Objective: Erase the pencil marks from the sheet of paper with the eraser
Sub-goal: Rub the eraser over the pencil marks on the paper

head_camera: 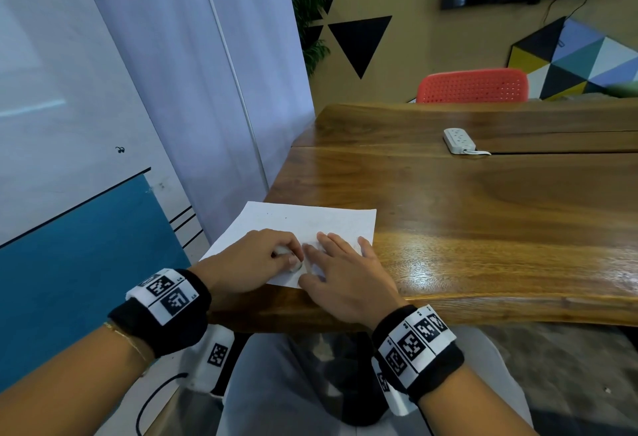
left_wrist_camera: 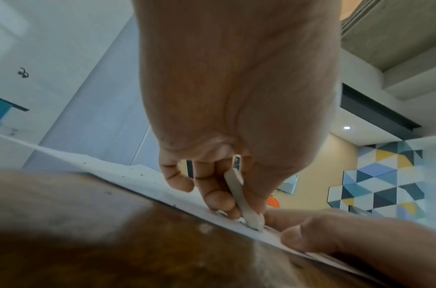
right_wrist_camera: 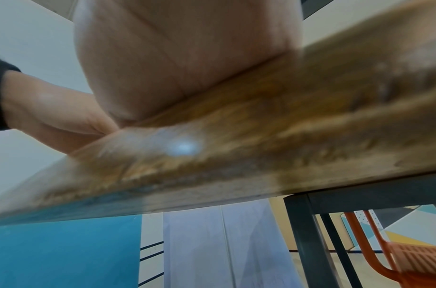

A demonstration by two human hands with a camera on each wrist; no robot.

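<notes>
A white sheet of paper [head_camera: 303, 220] lies at the near left corner of the wooden table [head_camera: 483, 214]. My left hand [head_camera: 266, 259] pinches a white eraser [left_wrist_camera: 239, 194] between thumb and fingers, its lower end pressed on the paper [left_wrist_camera: 128, 171] near the front edge. My right hand [head_camera: 341, 270] lies flat with straight fingers on the sheet just right of the eraser, holding it down. In the right wrist view only the heel of my right hand [right_wrist_camera: 187, 58] on the table edge shows. Pencil marks are too faint to make out.
A white power strip [head_camera: 459, 140] lies further back on the table. A red chair [head_camera: 473, 85] stands at the far side. A white wall and curtain are close on the left, beside the table's left edge. Eraser crumbs dot the paper.
</notes>
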